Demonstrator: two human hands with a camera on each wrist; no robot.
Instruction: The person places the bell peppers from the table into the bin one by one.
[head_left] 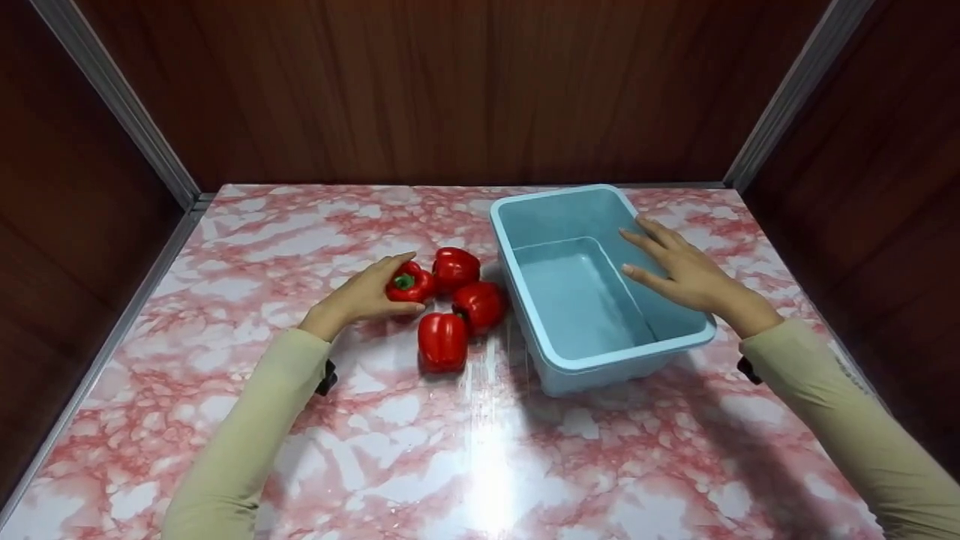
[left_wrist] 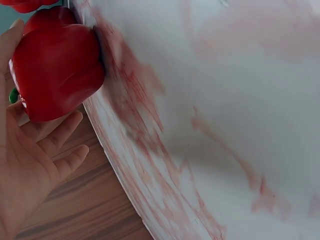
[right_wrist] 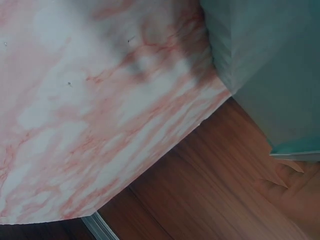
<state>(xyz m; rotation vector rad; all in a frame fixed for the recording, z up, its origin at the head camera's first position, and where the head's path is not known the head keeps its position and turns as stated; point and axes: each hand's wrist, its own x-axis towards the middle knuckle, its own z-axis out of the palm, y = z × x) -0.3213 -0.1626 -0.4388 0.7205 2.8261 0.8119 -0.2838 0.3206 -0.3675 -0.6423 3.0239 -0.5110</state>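
Observation:
Several red bell peppers sit close together left of a light blue plastic bin. My left hand is around the leftmost bell pepper, whose green stem shows. Its thumb lies on the near side and its fingers on the far side. In the left wrist view the fingers are spread beside that pepper, which rests on the table; whether they press it is unclear. My right hand hovers at the right rim of the bin, fingers spread, holding nothing.
Three other bell peppers stand nearby: a far one, one beside the bin and a near one. The table has a red-and-white marbled top. Dark wood panels enclose the back and sides.

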